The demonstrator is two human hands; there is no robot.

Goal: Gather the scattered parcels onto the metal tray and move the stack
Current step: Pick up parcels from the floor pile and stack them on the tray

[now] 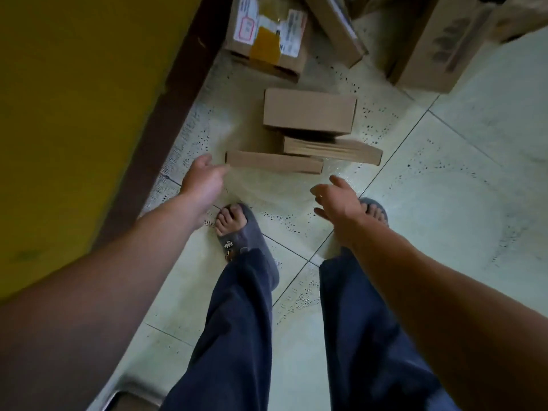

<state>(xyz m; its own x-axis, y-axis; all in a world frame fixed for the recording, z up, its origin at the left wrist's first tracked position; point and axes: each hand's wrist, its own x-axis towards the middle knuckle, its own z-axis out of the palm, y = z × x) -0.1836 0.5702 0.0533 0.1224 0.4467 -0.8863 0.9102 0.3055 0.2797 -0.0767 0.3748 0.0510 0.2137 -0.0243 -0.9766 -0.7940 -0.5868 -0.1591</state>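
Parcels [310, 111] stacked loosely on the tiled floor [444, 203] just ahead of both feet [231, 221], edges offset. Left hand [204, 176] open-fingered, reaching at the bottom parcel's [274, 161] left end, contact unclear through blur; right hand [338, 200] spread, empty, just short of the stack. Advised: square the pile, grip the lowest parcel at both ends, lift level. Counted: three parcels stacked, at least three larger cartons [439, 43] beyond, two hands.

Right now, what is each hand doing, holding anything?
Left hand: open, holds nothing, beside the flat brown cardboard parcel; touch unclear.
Right hand: open, holds nothing.
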